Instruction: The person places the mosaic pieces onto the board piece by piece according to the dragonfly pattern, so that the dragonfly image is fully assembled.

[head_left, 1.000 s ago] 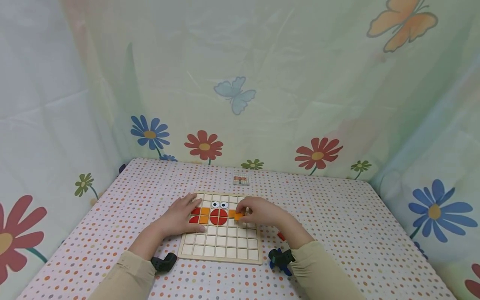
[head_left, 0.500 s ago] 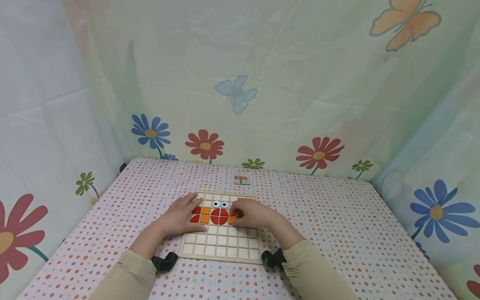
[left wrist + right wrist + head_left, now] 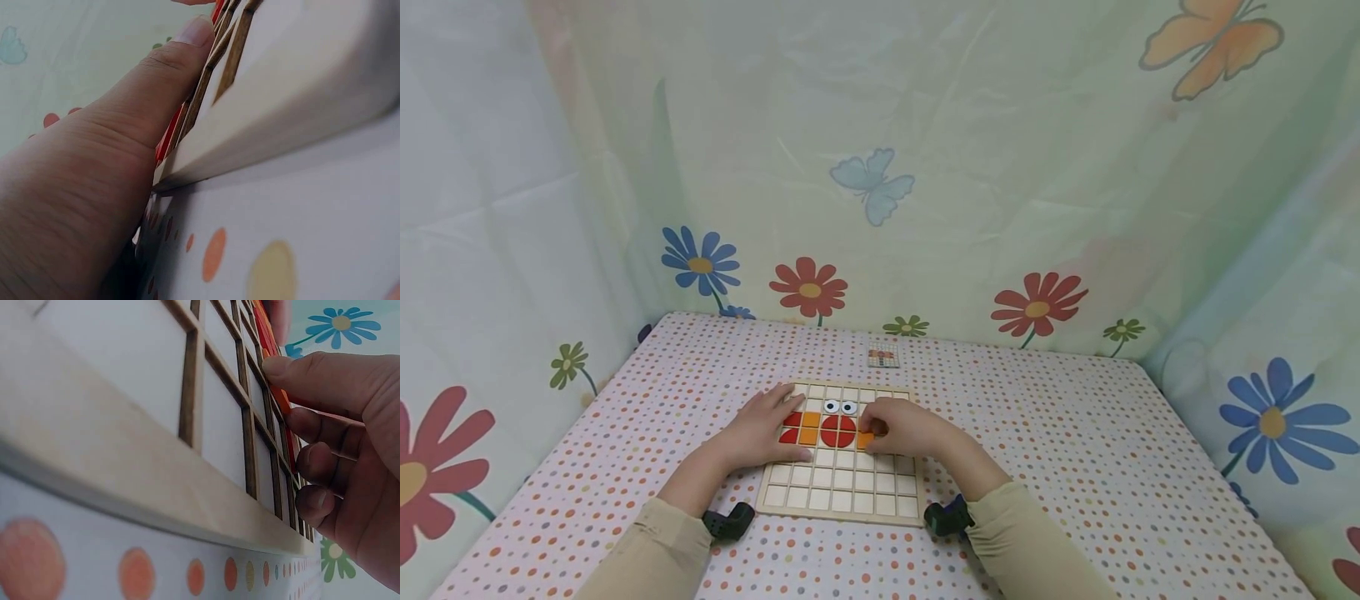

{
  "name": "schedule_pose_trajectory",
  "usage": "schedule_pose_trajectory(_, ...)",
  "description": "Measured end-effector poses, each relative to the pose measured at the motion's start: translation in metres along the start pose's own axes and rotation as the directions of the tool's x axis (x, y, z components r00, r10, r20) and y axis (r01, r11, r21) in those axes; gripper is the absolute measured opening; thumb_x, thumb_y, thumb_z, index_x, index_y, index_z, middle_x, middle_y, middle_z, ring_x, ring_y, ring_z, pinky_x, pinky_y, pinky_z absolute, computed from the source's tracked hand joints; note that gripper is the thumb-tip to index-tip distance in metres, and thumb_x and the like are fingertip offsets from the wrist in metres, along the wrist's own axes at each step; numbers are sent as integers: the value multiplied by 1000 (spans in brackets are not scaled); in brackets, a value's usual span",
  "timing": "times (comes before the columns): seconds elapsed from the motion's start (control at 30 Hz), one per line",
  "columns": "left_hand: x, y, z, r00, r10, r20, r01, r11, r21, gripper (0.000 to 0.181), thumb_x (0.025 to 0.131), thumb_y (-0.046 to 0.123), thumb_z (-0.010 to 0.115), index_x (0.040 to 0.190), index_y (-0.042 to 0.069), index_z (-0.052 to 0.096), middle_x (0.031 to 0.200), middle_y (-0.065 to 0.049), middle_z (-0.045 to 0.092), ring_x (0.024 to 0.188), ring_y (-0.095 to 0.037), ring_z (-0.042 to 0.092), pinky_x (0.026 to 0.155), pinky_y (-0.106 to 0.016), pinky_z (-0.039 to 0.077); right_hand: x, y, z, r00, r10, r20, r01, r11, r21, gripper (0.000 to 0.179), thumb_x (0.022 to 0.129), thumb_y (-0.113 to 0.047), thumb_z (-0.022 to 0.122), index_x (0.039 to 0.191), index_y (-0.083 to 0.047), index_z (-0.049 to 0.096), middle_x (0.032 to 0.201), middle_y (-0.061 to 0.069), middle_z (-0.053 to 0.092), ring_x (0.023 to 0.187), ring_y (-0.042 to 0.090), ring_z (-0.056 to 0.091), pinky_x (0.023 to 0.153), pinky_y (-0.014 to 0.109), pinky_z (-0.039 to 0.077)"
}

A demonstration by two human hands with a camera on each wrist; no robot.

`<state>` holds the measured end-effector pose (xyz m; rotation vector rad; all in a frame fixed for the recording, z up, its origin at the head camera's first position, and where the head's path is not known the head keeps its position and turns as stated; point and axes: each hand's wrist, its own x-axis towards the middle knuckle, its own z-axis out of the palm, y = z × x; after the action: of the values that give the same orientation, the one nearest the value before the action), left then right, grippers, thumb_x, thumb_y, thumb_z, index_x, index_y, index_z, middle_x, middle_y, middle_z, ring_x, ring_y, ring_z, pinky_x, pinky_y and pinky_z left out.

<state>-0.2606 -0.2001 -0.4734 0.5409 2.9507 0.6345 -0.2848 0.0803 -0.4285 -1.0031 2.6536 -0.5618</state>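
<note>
A wooden grid board (image 3: 842,502) lies on the table. My left hand (image 3: 760,429) rests over its left edge, fingers spread; the thumb (image 3: 150,94) lies straight along the board in the left wrist view. Red and orange tiles (image 3: 809,427) fill cells beside that hand. Two eye tiles (image 3: 840,407) sit above a red circle (image 3: 837,432) made of quarter pieces. Just right of the circle, my right hand (image 3: 906,425) pinches an orange tile (image 3: 866,440) at its cell. In the right wrist view, the thumb meets orange and the other fingers curl near a red tile (image 3: 290,447).
A small patterned card (image 3: 883,355) lies behind the board. Black devices sit by the left wrist (image 3: 730,522) and the right wrist (image 3: 947,518). Dotted cloth (image 3: 1037,417) covers the table, with flowered fabric walls (image 3: 925,208) behind and at the sides.
My right hand has moved left with the orange tile, down to the cell by the red circle. Its forearm now covers the red piece seen on the table earlier. My left hand has stayed put.
</note>
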Motion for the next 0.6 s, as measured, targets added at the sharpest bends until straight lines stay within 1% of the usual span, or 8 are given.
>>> schedule_pose_trajectory(0.2, 0, -1, 1, 1000, -3, 0, 3, 1000, -1, 105, 73, 76, 68, 154, 17, 37, 165, -9, 21, 152, -36, 17, 123, -58, 16, 0, 2, 1, 1000, 10, -2, -10, 999, 37, 17, 89, -20, 75, 104, -17, 67, 95, -6, 61, 85, 10, 53, 77, 28, 48)
schedule_pose_trajectory(0.37, 1, -1, 1, 1000, -7, -2, 7, 1000, -6, 105, 72, 75, 69, 154, 17, 37, 165, -9, 21, 153, -36, 17, 124, -58, 15, -4, 4, -4, 999, 41, -15, -40, 998, 58, 14, 90, -21, 73, 102, -19, 68, 93, -7, 62, 84, 12, 54, 76, 30, 48)
schedule_pose_trajectory(0.47, 1, -1, 1, 1000, -6, -3, 6, 1000, -7, 104, 72, 74, 70, 154, 17, 38, 164, -9, 22, 152, -36, 17, 124, -57, 15, -10, 6, -12, 996, 79, -38, -77, 995, 67, 11, 91, -23, 72, 101, -19, 68, 91, -7, 62, 83, 13, 54, 74, 32, 47)
schedule_pose_trajectory(0.6, 0, -2, 2, 1000, -10, 0, 10, 1000, 1, 105, 73, 75, 69, 154, 17, 37, 164, -9, 22, 152, -35, 17, 124, -57, 16, -25, 15, -23, 989, 129, -72, -124, 990, 74, 9, 92, -24, 71, 99, -19, 69, 91, -8, 63, 80, 14, 54, 71, 32, 47)
